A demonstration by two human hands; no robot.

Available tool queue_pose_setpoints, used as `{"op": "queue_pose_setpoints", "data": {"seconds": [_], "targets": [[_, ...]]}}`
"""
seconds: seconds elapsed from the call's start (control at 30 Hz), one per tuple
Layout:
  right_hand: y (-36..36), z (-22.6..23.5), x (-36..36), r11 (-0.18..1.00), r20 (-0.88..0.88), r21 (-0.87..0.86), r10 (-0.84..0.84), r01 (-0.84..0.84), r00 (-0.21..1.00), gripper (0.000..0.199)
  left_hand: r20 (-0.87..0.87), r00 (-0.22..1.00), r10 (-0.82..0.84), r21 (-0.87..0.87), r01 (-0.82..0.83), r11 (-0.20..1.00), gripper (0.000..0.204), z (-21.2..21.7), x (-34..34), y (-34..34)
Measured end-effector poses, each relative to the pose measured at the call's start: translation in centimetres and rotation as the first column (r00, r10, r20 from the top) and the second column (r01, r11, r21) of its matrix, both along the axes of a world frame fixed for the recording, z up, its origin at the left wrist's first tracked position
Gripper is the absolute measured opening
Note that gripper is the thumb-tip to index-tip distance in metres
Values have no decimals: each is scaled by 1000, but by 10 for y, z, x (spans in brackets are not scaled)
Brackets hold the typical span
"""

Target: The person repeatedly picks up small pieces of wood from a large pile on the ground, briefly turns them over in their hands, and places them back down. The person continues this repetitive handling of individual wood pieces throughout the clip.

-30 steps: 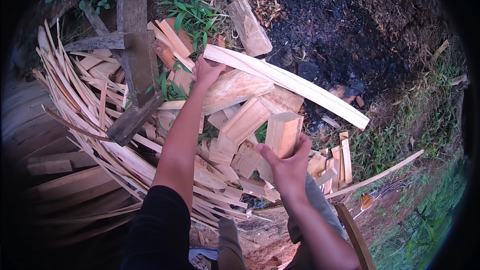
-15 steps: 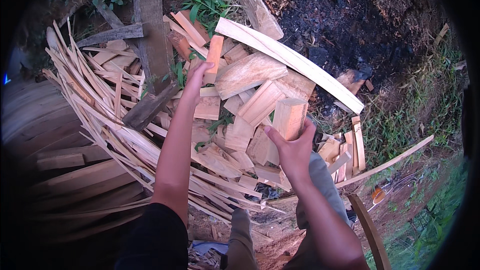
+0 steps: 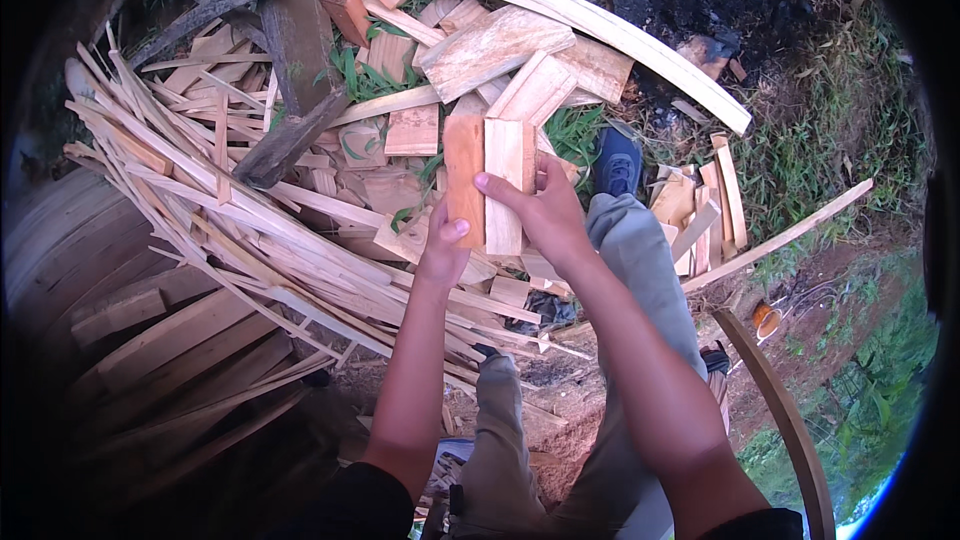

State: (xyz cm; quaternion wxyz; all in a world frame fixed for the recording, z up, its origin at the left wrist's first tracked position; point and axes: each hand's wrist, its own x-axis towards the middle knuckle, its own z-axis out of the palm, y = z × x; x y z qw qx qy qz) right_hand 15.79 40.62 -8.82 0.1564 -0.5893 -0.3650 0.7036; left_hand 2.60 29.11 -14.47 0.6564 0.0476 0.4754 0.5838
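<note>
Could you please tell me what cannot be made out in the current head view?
In the head view:
Left hand: fingertips, thumb aside, hidden behind the orange-brown block.
Right hand: fingertips, thumb aside, hidden behind the pale block.
Left sleeve: cut off by the lower edge.
Orange object: too small to identify.

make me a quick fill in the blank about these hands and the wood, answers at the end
The left hand and right hand hold the orange block and pale block side by ____. Of the two blocks, the pale one is on the ____. The shoe nearest the right hand is coloured ____.

Missing words: side; right; blue.
</note>
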Motion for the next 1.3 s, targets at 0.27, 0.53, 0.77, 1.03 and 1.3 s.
{"op": "queue_pose_setpoints", "data": {"seconds": [0.27,0.53,0.77,1.03,1.3], "targets": [[-18,-6,-6,989,-182,-133,44,-69,982,66,-111,990,-88,-47,84,995,93,6,-12,-17],[-23,-7,-12,973,-262,-224,-12,-49,965,86,-190,973,-127,-86,113,990,106,24,-20,-25],[-32,-9,-12,993,-332,7,116,-120,936,89,-302,929,-215,-46,211,976,114,36,-33,-30],[-52,-4,-18,941,-349,290,275,-175,896,101,-249,963,-99,33,111,993,106,41,-61,-23],[-57,-14,-22,954,-395,243,265,-178,880,102,-227,973,-47,61,62,996,89,37,-48,-20]]}}
